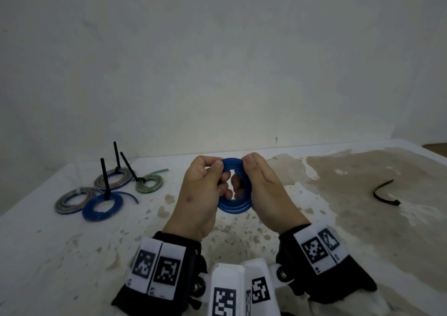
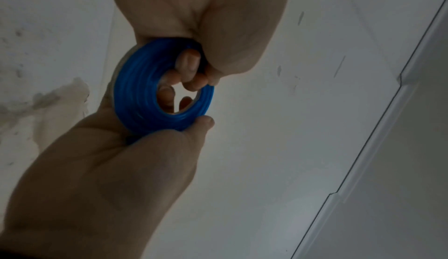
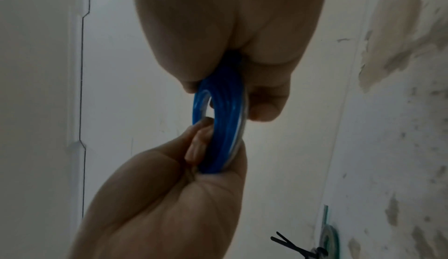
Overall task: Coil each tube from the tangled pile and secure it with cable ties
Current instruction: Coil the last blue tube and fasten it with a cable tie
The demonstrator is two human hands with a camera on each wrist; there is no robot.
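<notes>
Toward the far left corner of the tabletop (image 1: 72, 255) lie four finished coils (image 1: 101, 192), each looking cinched by a tie with three black tails sticking up; set aside there, I judge, to keep done work clear of the hands. Above the middle of the tabletop the left hand (image 1: 200, 194) and right hand (image 1: 266, 190) hold a blue tube coil (image 1: 235, 207) upright between them, each grip curled round opposite sides of the ring, probably so the turns cannot spring loose before tying. Near the right edge a loose black cable tie (image 1: 384, 193) lies well apart, likely waiting for this coil. The wrist bands (image 1: 157, 269) carry square black-and-white code markers; no readable writing or brand shows.
</notes>
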